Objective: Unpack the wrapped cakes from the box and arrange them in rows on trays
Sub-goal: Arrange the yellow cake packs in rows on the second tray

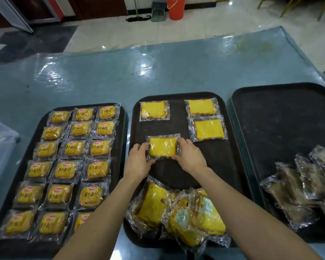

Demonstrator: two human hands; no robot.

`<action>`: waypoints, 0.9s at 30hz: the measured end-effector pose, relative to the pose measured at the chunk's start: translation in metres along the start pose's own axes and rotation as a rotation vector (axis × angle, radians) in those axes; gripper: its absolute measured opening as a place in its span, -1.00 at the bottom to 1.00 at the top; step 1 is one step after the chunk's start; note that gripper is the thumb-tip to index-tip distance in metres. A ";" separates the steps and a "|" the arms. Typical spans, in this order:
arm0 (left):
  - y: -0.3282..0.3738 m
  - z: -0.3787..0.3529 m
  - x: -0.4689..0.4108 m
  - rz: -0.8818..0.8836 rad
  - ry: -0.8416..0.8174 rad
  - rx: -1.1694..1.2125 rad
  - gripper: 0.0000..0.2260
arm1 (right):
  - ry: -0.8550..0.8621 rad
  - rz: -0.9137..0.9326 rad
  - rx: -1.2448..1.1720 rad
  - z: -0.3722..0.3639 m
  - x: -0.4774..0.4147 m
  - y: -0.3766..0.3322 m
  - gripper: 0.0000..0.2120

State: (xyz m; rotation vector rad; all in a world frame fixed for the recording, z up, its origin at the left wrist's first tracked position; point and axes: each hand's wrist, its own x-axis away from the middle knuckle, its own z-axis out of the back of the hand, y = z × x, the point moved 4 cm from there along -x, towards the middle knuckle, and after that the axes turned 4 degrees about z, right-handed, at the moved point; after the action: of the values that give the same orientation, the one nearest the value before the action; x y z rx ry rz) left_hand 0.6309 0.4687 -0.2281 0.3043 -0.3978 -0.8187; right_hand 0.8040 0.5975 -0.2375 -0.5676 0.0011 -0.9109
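Note:
Both hands hold one clear-wrapped yellow cake (162, 148) flat on the middle black tray (221, 166). My left hand (138, 162) pinches its left edge and my right hand (189, 156) grips its right edge. Three more wrapped yellow cakes lie flat on this tray: one at the far left (154, 110), two at the far right (202, 107) (208, 129). A loose heap of wrapped yellow cakes (176, 211) lies at the tray's near end, between my forearms.
The left tray (123, 117) is filled with rows of labelled small wrapped cakes (73, 149). The right tray (281, 124) holds a pile of brown wrapped cakes (304, 188) at its near right. All three trays stand on a blue plastic-covered table (158, 72). A clear bag (0, 136) lies at far left.

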 end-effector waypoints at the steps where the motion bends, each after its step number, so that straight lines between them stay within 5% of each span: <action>1: -0.001 0.000 -0.002 0.008 -0.005 0.009 -0.35 | 0.008 -0.003 -0.001 0.000 -0.002 0.001 -0.37; 16: -0.016 0.025 -0.060 0.042 0.102 -0.089 -0.36 | 0.038 0.059 -0.031 -0.008 -0.056 -0.031 -0.53; 27: -0.015 0.028 -0.073 0.037 0.073 -0.069 -0.34 | 0.023 0.029 -0.136 0.002 -0.053 -0.032 -0.35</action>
State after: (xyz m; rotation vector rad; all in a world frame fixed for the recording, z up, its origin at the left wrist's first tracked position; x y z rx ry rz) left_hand 0.5634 0.5113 -0.2257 0.2618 -0.3052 -0.7814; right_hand 0.7474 0.6228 -0.2334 -0.6817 0.0924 -0.8930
